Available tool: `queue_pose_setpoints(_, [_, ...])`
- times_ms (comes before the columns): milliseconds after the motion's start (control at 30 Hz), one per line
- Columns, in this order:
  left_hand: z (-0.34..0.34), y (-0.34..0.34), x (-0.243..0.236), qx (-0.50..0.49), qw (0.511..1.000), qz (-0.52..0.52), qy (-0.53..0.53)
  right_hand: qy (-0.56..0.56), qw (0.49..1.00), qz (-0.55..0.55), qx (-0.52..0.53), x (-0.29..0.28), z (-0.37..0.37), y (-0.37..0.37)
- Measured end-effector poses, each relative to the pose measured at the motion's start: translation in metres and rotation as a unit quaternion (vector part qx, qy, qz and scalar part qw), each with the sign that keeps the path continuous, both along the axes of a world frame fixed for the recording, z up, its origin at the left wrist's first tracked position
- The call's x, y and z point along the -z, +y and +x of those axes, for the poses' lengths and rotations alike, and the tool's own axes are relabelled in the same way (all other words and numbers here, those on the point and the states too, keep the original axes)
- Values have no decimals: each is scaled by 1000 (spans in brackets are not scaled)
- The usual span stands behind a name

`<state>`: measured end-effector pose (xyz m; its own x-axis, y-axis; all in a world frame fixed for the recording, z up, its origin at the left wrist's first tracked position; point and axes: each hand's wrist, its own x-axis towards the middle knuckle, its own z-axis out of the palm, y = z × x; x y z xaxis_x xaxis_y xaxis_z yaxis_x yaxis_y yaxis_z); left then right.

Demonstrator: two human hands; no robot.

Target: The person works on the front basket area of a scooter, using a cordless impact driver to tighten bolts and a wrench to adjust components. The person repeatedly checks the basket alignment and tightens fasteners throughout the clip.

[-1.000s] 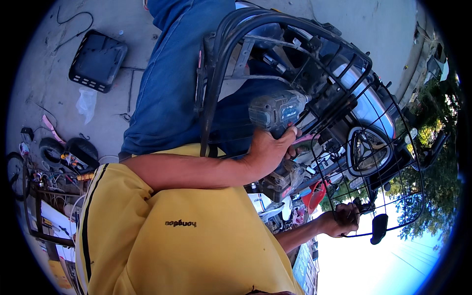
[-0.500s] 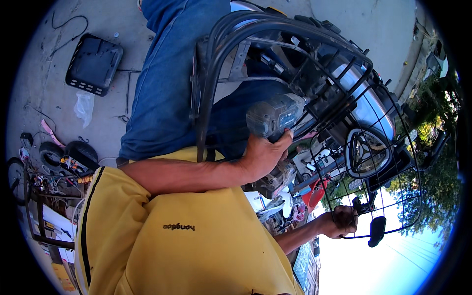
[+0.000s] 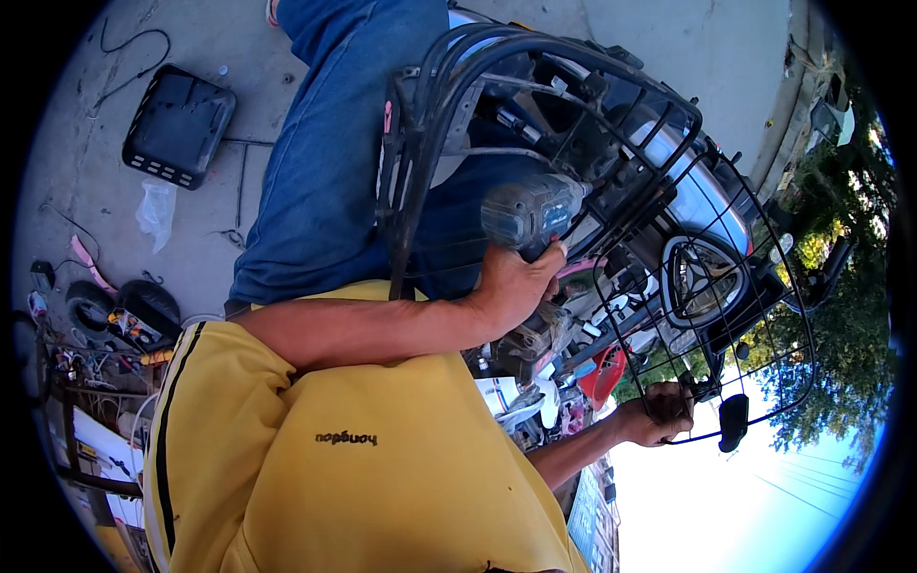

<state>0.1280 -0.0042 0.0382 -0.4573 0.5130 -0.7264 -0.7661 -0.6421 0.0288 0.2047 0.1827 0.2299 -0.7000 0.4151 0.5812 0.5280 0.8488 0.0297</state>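
My left hand [image 3: 521, 286] wraps round the grip of a worn, dark cordless drill [image 3: 530, 212]. The drill's nose points right, up against the dark metalwork behind a black tubular frame [image 3: 449, 105]; its exact contact point is hidden. Below the hand shows the drill's battery end [image 3: 530, 346]. Farther right, my right hand [image 3: 667, 411] is closed beside the lower rim of a black wire basket [image 3: 764, 382], with wires crossing in front of it. What its fingers pinch is hidden. The basket is attached to a silver-grey two-wheeler [image 3: 712, 205] with a rounded triangular light [image 3: 705, 279].
My jean-clad legs [image 3: 325, 162] reach up beside the frame. On the concrete at left lie a black plastic crate [image 3: 179, 124], a clear plastic bag [image 3: 156, 215] and loose tyres [image 3: 91, 304]. A dark oval piece [image 3: 734, 422] hangs at the basket's lower edge.
The basket, light and right hand have shifted slightly up and left in view. The drill's nose sits a little closer to the metalwork. Both hands keep their holds.
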Motion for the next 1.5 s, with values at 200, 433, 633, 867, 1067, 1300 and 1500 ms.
queue_pose_setpoints(200, [2, 5, 2, -20, 999, -23, 17, 42, 992, -93, -70, -1, 4, 5])
queue_pose_setpoints(433, [1, 0, -7, -41, 998, 24, -32, 96, 976, -179, -82, 1, 8, 10])
queue_pose_setpoints(633, [4, 3, -6, -11, 1000, -9, 6, 179, 925, -328, -74, -2, 5, 5])
queue_pose_setpoints(867, [5, 0, -4, -6, 998, -34, 48, 184, 936, -299, -37, 3, -5, -14])
queue_pose_setpoints(1067, [14, -15, 2, -46, 996, -27, 68, 178, 917, -357, -18, -4, 8, -1])
queue_pose_setpoints(1300, [-3, -21, 14, -73, 997, -35, 20, 167, 932, -320, -34, 1, 6, -3])
queue_pose_setpoints(1500, [-7, -11, 12, -68, 997, -27, -15, 156, 928, -335, -55, -1, 7, 3])
